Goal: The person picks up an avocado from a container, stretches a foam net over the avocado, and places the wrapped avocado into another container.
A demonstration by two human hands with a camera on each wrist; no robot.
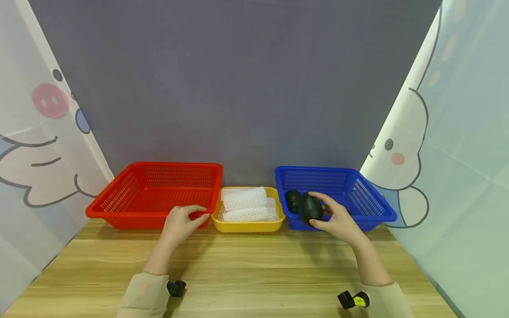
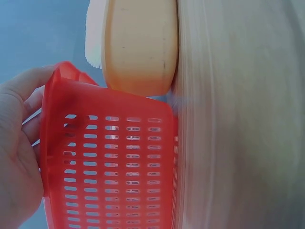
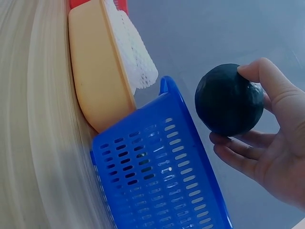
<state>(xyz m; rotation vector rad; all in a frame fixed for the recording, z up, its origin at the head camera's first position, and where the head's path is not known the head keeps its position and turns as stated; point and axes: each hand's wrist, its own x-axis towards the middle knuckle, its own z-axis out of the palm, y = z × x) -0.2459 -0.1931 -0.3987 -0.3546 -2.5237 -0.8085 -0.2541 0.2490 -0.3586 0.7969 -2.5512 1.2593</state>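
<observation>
A dark green avocado [image 1: 310,209] is gripped between the thumb and fingers of my right hand [image 1: 337,221], raised over the front edge of the blue basket [image 1: 371,218]. The right wrist view shows the held avocado [image 3: 228,100] above the rim. Another avocado [image 1: 293,201] lies inside the blue basket at its left. My left hand [image 1: 180,224] is at the front right corner of the red basket [image 1: 139,219], its fingers loosely bent with nothing between them. In the left wrist view, the red basket's rim partly hides the left fingers.
Between the two baskets stands a yellow tray [image 1: 248,227] holding several white foam net sleeves [image 1: 244,199]. All three containers sit at the back of the wooden table [image 1: 254,274]. A grey curtain [image 1: 246,88] hangs behind, with printed curtains at both sides.
</observation>
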